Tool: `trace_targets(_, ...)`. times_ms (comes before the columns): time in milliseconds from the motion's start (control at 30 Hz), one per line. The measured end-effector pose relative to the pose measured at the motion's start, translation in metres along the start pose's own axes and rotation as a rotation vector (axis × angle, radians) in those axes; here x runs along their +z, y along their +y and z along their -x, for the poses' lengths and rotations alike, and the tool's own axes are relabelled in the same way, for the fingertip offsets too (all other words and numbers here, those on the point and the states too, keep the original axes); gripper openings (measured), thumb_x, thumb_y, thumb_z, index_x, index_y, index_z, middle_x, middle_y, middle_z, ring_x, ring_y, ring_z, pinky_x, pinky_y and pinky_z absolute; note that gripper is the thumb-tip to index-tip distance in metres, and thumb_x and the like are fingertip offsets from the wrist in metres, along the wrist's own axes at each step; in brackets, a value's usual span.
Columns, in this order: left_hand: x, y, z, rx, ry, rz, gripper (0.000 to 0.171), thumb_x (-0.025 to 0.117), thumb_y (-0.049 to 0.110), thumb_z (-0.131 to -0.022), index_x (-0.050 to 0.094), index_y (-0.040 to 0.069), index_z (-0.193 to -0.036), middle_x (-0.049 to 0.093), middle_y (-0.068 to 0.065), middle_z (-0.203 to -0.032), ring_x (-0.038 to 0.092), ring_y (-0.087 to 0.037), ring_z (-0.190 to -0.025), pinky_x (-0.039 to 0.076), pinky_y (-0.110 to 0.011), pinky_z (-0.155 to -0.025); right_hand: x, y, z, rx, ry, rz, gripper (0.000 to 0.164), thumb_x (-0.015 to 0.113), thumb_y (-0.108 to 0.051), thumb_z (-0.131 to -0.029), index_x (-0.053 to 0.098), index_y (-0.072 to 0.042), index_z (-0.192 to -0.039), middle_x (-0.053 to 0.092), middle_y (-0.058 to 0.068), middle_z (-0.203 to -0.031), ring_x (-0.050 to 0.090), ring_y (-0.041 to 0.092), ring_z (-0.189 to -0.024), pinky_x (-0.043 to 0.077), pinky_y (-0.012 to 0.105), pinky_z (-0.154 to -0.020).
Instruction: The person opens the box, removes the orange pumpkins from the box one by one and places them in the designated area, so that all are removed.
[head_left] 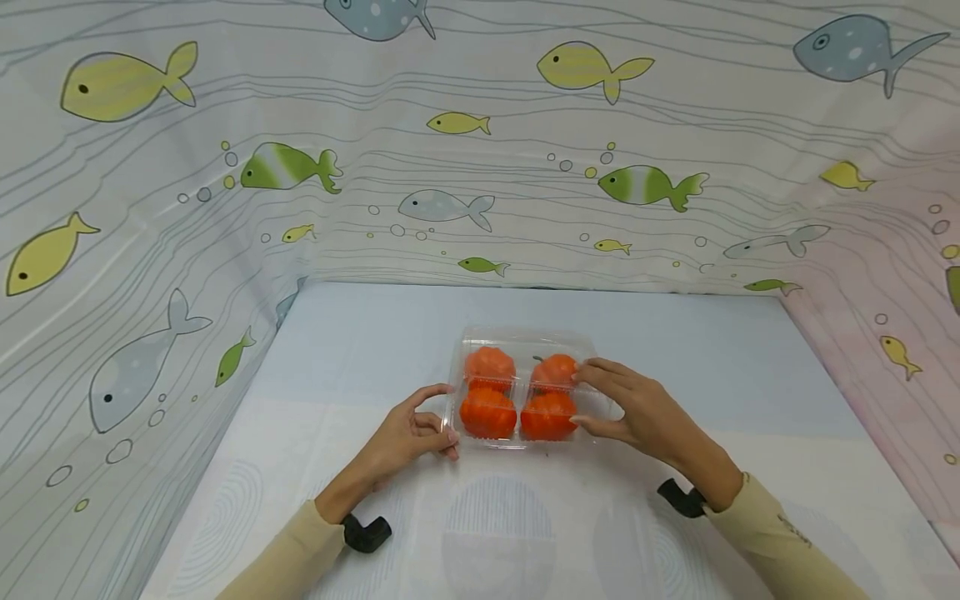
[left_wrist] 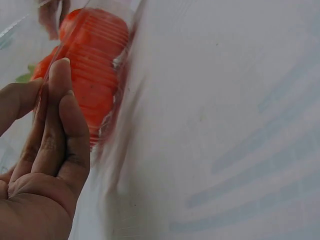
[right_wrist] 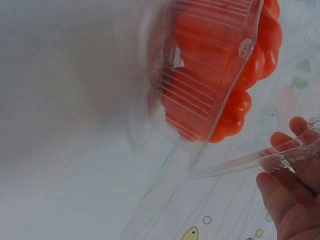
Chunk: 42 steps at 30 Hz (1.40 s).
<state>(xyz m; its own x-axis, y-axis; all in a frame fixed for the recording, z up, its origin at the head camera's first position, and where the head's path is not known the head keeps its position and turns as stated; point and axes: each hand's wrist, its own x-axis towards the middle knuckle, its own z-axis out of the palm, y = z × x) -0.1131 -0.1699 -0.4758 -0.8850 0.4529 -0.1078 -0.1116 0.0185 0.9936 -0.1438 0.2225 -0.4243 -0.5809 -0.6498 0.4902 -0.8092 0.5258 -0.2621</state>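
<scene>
A clear plastic clamshell box [head_left: 528,336] sits on the table, holding several ribbed orange pumpkins [head_left: 487,414] in two rows. Thumb and fingers of my left hand [head_left: 405,437] pinch the box's left edge; the left wrist view shows them around the thin rim. At the right side, my right hand [head_left: 648,417] has its thumb and fingers spread apart around the clear lid. In the right wrist view the lid [right_wrist: 235,167] stands at an angle away from the base, its edge between thumb and fingers. A dark stem shows on the back right pumpkin [head_left: 557,371].
The table [head_left: 360,333] has a pale cover with printed patterns. A fabric screen [head_left: 525,233] with printed fish surrounds it at the back and both sides. A black strap piece [head_left: 367,533] sits at the left wrist, and another [head_left: 681,498] at the right.
</scene>
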Motion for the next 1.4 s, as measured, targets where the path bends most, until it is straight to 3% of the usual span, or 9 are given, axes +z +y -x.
trace_targets(100, -0.002, -0.001, 0.000, -0.002, -0.002, -0.005, 0.075, 0.078, 0.008, -0.093, 0.036, 0.014, -0.155, 0.071, -0.020, -0.092, 0.075, -0.038, -0.083, 0.058, -0.040, -0.089, -0.001, -0.001, -0.001, 0.015, 0.010, -0.010, 0.072, 0.060, -0.065, -0.095, 0.065, -0.004, -0.134, 0.066, 0.015, -0.134, 0.062, 0.034, -0.124, 0.057, 0.050, -0.090)
trace_targets(233, -0.003, 0.000, 0.000, -0.012, 0.000, -0.018, 0.075, 0.078, 0.010, -0.093, 0.037, 0.015, -0.155, 0.072, -0.019, -0.093, 0.075, -0.037, -0.084, 0.058, -0.039, -0.090, -0.002, -0.002, -0.003, 0.024, 0.059, -0.013, 0.075, 0.057, -0.067, -0.095, 0.066, -0.004, -0.135, 0.066, 0.013, -0.135, 0.060, 0.032, -0.127, 0.055, 0.050, -0.094)
trace_targets(400, -0.003, 0.001, 0.000, -0.013, 0.002, -0.019, 0.075, 0.079, 0.011, -0.093, 0.038, 0.015, -0.155, 0.072, -0.022, -0.094, 0.074, -0.039, -0.083, 0.059, -0.041, -0.089, -0.007, -0.005, -0.008, 0.047, 0.164, -0.006, 0.068, 0.062, -0.062, -0.096, 0.067, -0.006, -0.133, 0.066, 0.011, -0.136, 0.058, 0.031, -0.128, 0.043, 0.028, -0.110)
trace_targets(533, -0.004, 0.001, -0.001, -0.008, -0.005, -0.008, 0.075, 0.078, 0.009, -0.093, 0.037, 0.014, -0.156, 0.071, -0.027, -0.096, 0.074, -0.039, -0.083, 0.059, -0.043, -0.088, -0.014, -0.007, -0.013, 0.056, 0.217, 0.022, 0.067, 0.057, -0.060, -0.099, 0.065, -0.005, -0.137, 0.064, 0.011, -0.139, 0.059, 0.030, -0.125, 0.034, 0.017, -0.113)
trace_targets(767, -0.005, -0.002, -0.003, -0.006, -0.020, 0.017, 0.075, 0.077, 0.007, -0.094, 0.036, 0.013, -0.156, 0.069, -0.033, -0.099, 0.074, -0.039, -0.082, 0.059, -0.045, -0.088, -0.020, -0.005, -0.020, 0.045, 0.315, 0.026, 0.058, 0.056, -0.051, -0.104, 0.064, -0.006, -0.140, 0.061, 0.014, -0.140, 0.062, 0.029, -0.116, 0.039, 0.012, -0.105)
trace_targets(1000, -0.005, 0.001, -0.002, -0.014, -0.015, 0.008, 0.075, 0.077, 0.009, -0.094, 0.036, 0.013, -0.156, 0.069, -0.034, -0.099, 0.074, -0.037, -0.081, 0.059, -0.044, -0.087, -0.020, 0.004, -0.025, 0.048, 0.460, -0.051, 0.048, 0.068, -0.042, -0.099, 0.071, -0.003, -0.126, 0.066, 0.017, -0.116, 0.066, 0.026, -0.095, 0.049, 0.014, -0.094)
trace_targets(1100, -0.005, 0.002, -0.002, -0.017, -0.018, -0.004, 0.075, 0.077, 0.009, -0.094, 0.036, 0.013, -0.157, 0.071, -0.030, -0.097, 0.074, -0.037, -0.081, 0.059, -0.043, -0.086, -0.020, 0.007, -0.026, 0.078, 0.480, -0.104, 0.048, 0.071, -0.041, -0.096, 0.070, 0.003, -0.117, 0.068, 0.015, -0.108, 0.067, 0.024, -0.090, 0.051, 0.016, -0.092)
trace_targets(1267, -0.005, 0.002, -0.002, -0.019, -0.018, -0.014, 0.074, 0.076, 0.009, -0.094, 0.036, 0.012, -0.156, 0.072, -0.026, -0.095, 0.074, -0.038, -0.081, 0.059, -0.041, -0.087, -0.024, 0.009, -0.031, 0.129, 0.458, -0.172, 0.030, 0.083, -0.012, -0.085, 0.067, 0.003, -0.105, 0.069, 0.011, -0.102, 0.067, 0.023, -0.095, 0.051, 0.016, -0.093)
trace_targets(1400, -0.005, 0.003, -0.002, -0.015, -0.019, -0.014, 0.074, 0.076, 0.008, -0.094, 0.036, 0.011, -0.156, 0.071, -0.028, -0.096, 0.074, -0.037, -0.081, 0.059, -0.041, -0.087, -0.026, 0.010, -0.035, 0.163, 0.459, -0.171, 0.034, 0.084, 0.011, -0.077, 0.067, 0.001, -0.104, 0.069, 0.008, -0.101, 0.067, 0.021, -0.095, 0.051, 0.015, -0.091)
